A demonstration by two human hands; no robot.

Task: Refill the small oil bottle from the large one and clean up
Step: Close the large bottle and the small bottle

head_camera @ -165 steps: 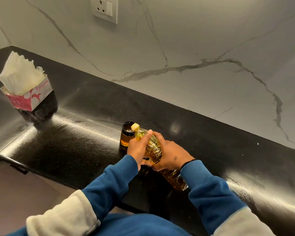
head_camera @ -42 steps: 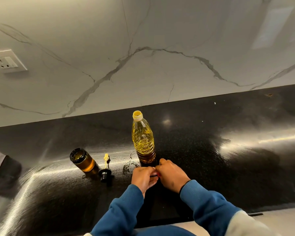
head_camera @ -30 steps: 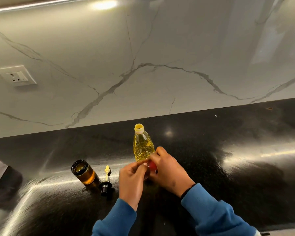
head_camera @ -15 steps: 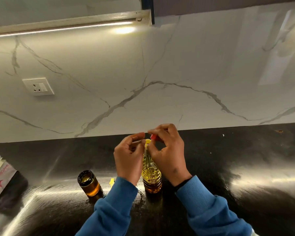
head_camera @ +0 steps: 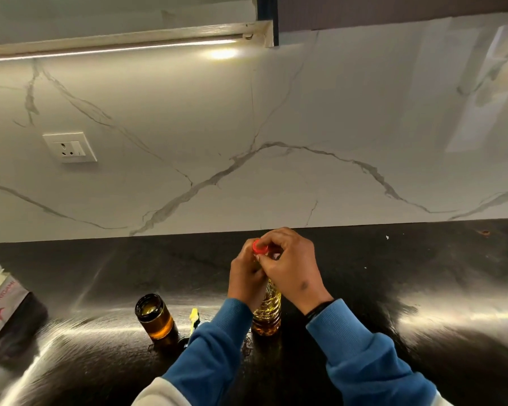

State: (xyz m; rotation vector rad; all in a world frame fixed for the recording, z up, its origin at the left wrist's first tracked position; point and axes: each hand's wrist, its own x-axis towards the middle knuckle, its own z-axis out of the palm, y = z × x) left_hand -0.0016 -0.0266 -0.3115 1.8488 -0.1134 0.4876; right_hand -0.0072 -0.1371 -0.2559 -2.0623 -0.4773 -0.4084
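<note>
The large clear oil bottle point(head_camera: 267, 313) stands upright on the black counter point(head_camera: 393, 273), its lower part showing yellow oil. My left hand point(head_camera: 245, 279) grips its neck. My right hand point(head_camera: 291, 265) pinches a red cap point(head_camera: 260, 247) on top of the bottle's mouth. To the left stands the small amber glass bottle point(head_camera: 154, 316), open at the top and holding oil. Its black stopper with a yellow spout point(head_camera: 194, 317) stands between the two bottles, partly hidden by my left sleeve.
A tissue box point(head_camera: 0, 303) sits at the far left edge of the counter. A small wet patch point(head_camera: 245, 347) lies on the counter beside the large bottle's base. A white marble wall with a socket point(head_camera: 69, 147) rises behind.
Both hands picked the red cap up off the counter and rose to the large bottle's mouth. My right hand now has the cap on the mouth and my left hand grips the neck.
</note>
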